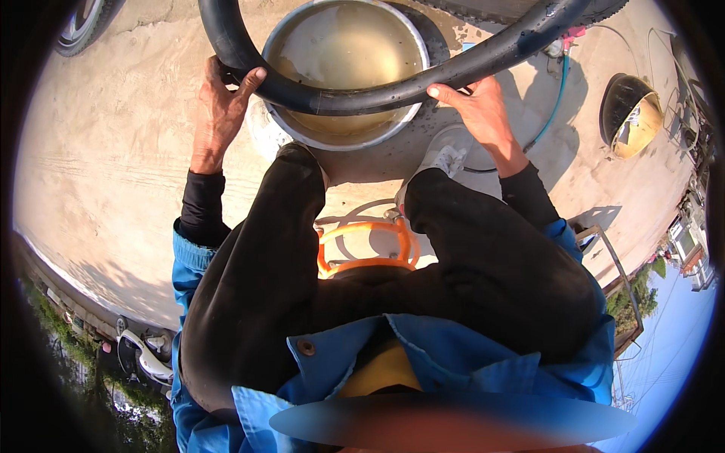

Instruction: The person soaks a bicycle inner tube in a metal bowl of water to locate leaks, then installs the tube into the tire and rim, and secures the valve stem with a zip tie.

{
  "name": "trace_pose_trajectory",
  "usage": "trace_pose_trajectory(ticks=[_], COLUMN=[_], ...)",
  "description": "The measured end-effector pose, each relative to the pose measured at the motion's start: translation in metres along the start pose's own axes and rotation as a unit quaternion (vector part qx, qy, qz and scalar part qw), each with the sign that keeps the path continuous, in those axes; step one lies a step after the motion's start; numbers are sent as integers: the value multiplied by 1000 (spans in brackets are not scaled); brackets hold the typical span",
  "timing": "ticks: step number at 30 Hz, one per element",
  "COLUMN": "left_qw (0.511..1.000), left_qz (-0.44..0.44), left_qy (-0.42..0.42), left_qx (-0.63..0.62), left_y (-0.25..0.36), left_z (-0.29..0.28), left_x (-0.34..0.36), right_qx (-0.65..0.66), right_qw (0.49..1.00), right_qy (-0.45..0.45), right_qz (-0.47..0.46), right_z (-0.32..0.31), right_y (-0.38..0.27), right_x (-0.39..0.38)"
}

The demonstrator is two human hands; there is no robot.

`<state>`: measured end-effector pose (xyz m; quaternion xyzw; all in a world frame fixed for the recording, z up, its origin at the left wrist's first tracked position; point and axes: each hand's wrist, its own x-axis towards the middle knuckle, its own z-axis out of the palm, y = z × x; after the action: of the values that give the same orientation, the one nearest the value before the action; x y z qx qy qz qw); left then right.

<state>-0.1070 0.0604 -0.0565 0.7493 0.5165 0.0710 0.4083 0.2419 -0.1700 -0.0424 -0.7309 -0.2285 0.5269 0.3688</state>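
In the head view, your hands are well apart, each closed around the black inner tube [347, 100]: the left hand [226, 106] grips the left of its curve, and the right hand [479, 109] grips near the lower right, thumb on the near side. The tube bows across the metal basin [427, 64], its two ends running out past the upper edge; the wide grip probably keeps that curve steady and level. The basin sits just ahead of your shoes, likely so you can reach over it without leaning far. It holds cloudy, brownish water [343, 45]; whether the tube touches it, you cannot tell from here. Off to the right, a dark, round-sided container [610, 113] shows a sunlit, yellowish inside, its contents unclear.
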Motion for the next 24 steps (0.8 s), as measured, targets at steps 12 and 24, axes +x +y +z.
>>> trace_pose_trajectory(ticks=[12, 24], left_qw=[995, 983], left_qz=[50, 126], left_qy=[-43, 12], left_qx=[79, 136], left_y=[11, -10], left_z=[29, 53], left_x=[10, 17], right_qx=[-53, -84], right_qw=[997, 995], right_qy=[27, 52], right_qz=[-40, -25], right_z=[28, 41], right_y=[18, 35], right_x=[21, 30])
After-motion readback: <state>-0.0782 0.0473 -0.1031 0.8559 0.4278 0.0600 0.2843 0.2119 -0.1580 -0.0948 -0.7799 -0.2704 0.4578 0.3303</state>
